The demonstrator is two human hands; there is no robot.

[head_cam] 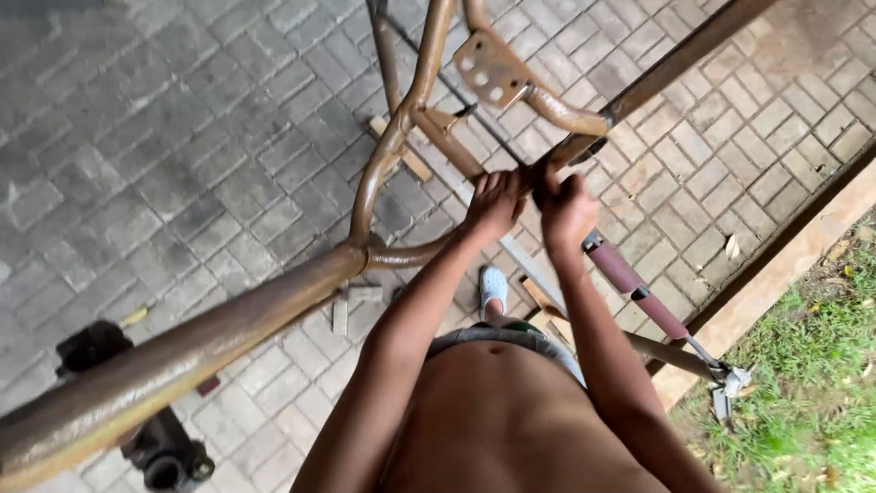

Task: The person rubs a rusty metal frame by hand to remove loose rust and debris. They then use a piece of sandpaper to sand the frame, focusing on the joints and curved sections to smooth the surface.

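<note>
A rusty brown tubular metal frame (274,301) runs from lower left up toward the top right, with curved tubes and a bracket plate with holes (493,71). My left hand (493,205) presses on a curved tube where several tubes join. My right hand (566,210) is closed around something dark at that same joint; what it grips is hidden by the fingers. Below the hands a maroon cylinder (634,292) with a thin rod slants toward the lower right.
Grey paving bricks (182,137) cover the ground. Small wood pieces (401,151) lie under the frame. A black metal part (164,447) sits at lower left. A wooden plank (785,274) borders grass (803,393) at right. My foot in a light shoe (493,288) stands below.
</note>
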